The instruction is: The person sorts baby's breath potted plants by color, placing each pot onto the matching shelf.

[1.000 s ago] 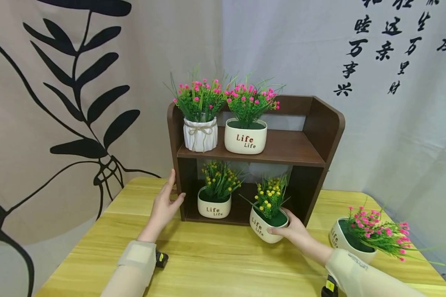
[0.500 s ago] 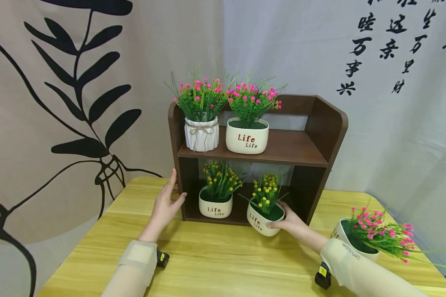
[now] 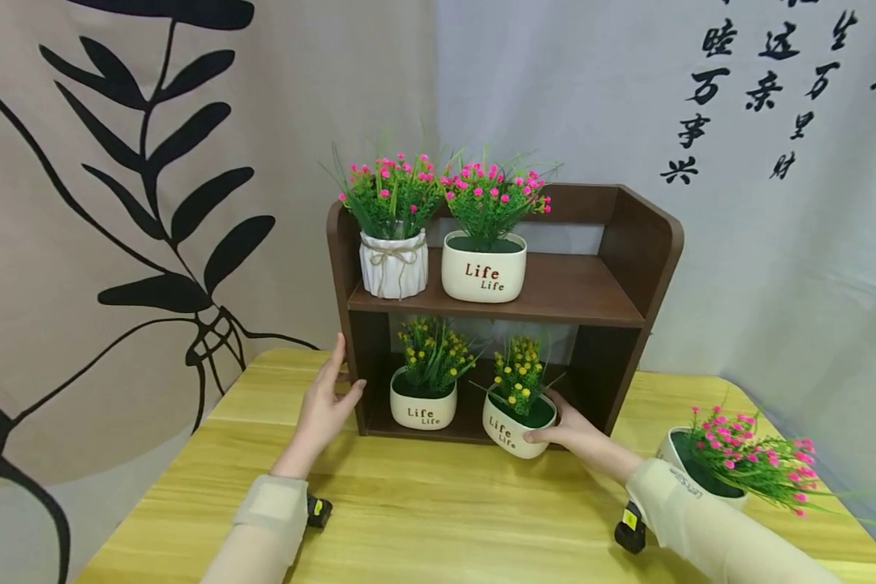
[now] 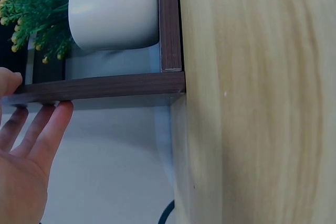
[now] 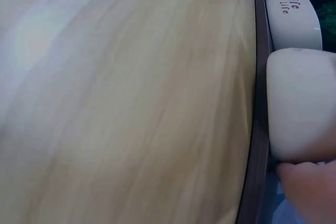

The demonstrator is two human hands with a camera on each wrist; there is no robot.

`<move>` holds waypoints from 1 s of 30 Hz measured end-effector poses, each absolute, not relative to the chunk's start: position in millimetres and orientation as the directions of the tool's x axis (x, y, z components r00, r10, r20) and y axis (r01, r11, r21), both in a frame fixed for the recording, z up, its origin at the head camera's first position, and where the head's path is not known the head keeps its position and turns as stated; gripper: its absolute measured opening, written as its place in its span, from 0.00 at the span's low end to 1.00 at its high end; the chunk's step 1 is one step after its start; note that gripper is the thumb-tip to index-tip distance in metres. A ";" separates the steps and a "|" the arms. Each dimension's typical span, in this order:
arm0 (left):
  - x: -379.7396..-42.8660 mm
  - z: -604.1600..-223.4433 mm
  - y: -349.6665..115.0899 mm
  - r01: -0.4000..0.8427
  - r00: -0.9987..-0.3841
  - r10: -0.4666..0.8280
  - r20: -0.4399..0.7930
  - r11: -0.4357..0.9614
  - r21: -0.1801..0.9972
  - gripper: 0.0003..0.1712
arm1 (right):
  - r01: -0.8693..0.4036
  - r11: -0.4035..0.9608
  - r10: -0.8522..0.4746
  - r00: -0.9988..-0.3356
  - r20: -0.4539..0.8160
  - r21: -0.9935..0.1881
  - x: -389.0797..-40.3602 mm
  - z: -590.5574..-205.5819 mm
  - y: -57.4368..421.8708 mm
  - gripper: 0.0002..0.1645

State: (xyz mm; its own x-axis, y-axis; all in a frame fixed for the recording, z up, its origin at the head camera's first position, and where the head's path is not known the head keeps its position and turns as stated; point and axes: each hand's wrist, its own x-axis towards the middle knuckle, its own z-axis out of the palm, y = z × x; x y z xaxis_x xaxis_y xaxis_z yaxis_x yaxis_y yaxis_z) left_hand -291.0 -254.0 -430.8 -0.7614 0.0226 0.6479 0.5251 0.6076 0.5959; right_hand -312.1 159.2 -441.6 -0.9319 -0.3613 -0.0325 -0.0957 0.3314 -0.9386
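A two-tier brown shelf (image 3: 555, 308) stands on the table. At its left side panel (image 4: 115, 86), my left hand (image 3: 324, 410) grips the edge, thumb on the inner face and fingers against the outer face. My right hand (image 3: 580, 438) holds a yellow-flowered potted plant (image 3: 511, 438) by its white "Life" pot, tilted, at the right of the lower tier's front. In the right wrist view that pot (image 5: 299, 106) hides most of the fingers; whether it touches the board is unclear. Left of it, another yellow-flowered potted plant (image 3: 422, 411) sits upright on the lower tier.
On the upper tier stand a pink-flowered plant in a white pot with a twine bow (image 3: 394, 268) and one in a "Life" pot (image 3: 483, 280). Another pink-flowered potted plant (image 3: 737, 454) is at the table's right, beside my right forearm. A printed curtain (image 3: 555, 81) hangs behind.
My right hand has carried the yellow-flowered potted plant left and farther in toward the lower tier. My left hand has stayed on the shelf's side panel.
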 end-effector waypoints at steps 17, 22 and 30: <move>-292.4 -430.3 -261.5 0.535 -0.738 0.017 0.675 0.624 0.569 0.52 | -0.049 0.376 -0.253 -0.966 -0.052 -0.925 -317.7 -430.1 168.1 0.51; -293.9 -433.1 -260.4 0.556 -0.718 0.027 0.696 0.623 0.550 0.53 | -0.052 0.415 -0.238 -0.970 -0.053 -0.908 -319.6 -432.2 169.6 0.47; -292.8 -433.4 -256.2 0.569 -0.716 0.033 0.698 0.607 0.555 0.52 | -0.020 0.397 -0.269 -0.958 -0.095 -0.918 -317.7 -428.3 167.7 0.53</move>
State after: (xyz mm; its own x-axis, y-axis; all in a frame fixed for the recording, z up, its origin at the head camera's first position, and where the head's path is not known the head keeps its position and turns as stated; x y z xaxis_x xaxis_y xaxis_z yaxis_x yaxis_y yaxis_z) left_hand -292.8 -256.2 -433.4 -0.7156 0.0331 0.6977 0.5691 0.6068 0.5549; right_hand -317.7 167.7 -428.3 -0.9584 -0.2690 -0.0955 -0.0200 0.3970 -0.9176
